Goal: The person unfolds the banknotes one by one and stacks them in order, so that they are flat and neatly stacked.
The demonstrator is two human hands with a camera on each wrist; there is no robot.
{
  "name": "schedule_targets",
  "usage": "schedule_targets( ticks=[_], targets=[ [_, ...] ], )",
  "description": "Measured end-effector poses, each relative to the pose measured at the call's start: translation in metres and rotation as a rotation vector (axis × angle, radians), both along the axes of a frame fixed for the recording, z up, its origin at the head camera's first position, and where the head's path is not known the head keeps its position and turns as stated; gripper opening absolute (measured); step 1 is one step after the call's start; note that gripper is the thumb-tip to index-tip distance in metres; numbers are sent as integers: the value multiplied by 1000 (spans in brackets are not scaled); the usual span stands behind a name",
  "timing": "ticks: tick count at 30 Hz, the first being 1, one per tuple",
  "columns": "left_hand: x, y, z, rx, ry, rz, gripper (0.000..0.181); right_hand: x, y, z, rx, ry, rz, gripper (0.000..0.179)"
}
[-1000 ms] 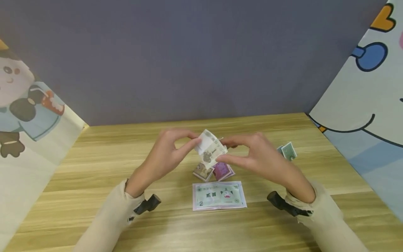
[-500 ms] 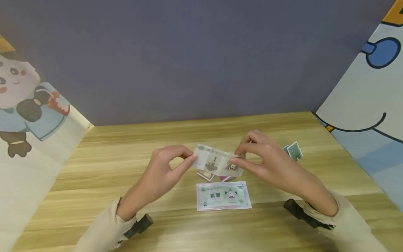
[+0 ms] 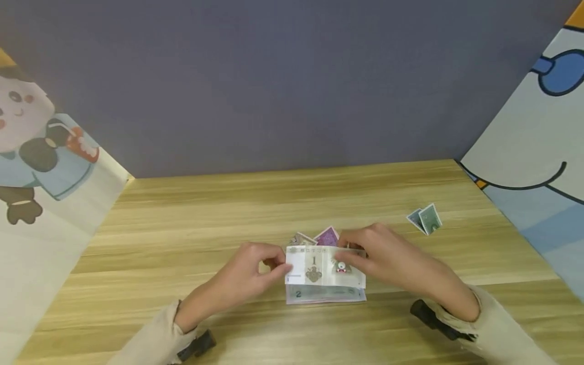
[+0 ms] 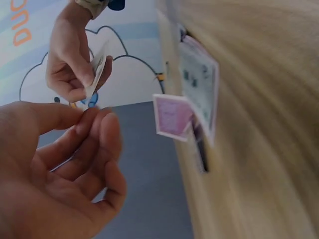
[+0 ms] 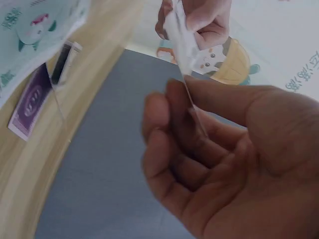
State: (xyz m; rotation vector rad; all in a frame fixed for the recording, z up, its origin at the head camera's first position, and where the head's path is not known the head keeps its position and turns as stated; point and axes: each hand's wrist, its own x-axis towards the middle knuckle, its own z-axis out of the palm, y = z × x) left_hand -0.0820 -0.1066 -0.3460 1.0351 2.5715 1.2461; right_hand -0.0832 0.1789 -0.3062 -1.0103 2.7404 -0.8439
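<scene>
A pale play banknote [image 3: 315,267] marked 1, with brown print and fold creases, is stretched between both hands. My left hand [image 3: 239,278] pinches its left edge between thumb and fingers; my right hand [image 3: 390,253] pinches it near the upper right. Below it in the head view lies a flat green note [image 3: 325,295] marked 2, with a pinkish edge showing under it; the 1 note overlaps its upper part. Behind are a folded purple note [image 3: 326,236] and a folded brown note [image 3: 302,239], partly hidden. The right wrist view shows the held note [image 5: 180,40] edge-on.
Two small folded greenish notes [image 3: 430,219] lie on the wooden table [image 3: 205,213] at the right. A grey panel [image 3: 292,86] rises along the back edge. Cartoon-printed walls [image 3: 524,147] stand at both sides.
The 1 note has been opened out from its folded state, pulled wide between both hands, and lowered over the green 2 note. The right hand shifted outward, then came down.
</scene>
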Motion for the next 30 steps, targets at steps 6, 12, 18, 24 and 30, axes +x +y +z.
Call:
schedule_targets(
  ticks=[6,12,18,24,30],
  targets=[
    [-2,5,-19,-92,-152,-25,23,-6,-6,-15,109,-16,21,6],
    [-4,9,-32,-132,-190,-19,28,-13,-13,-37,131,-59,29,10],
    [-7,9,-39,-173,-230,1,28,-18,-14,-56,138,-63,6,12],
    [-7,11,-44,-202,-240,-9,30,-18,-17,-68,170,-23,1,15],
    [-7,11,-47,-226,-224,9,30,-18,-18,-76,173,11,-6,13]
  ],
)
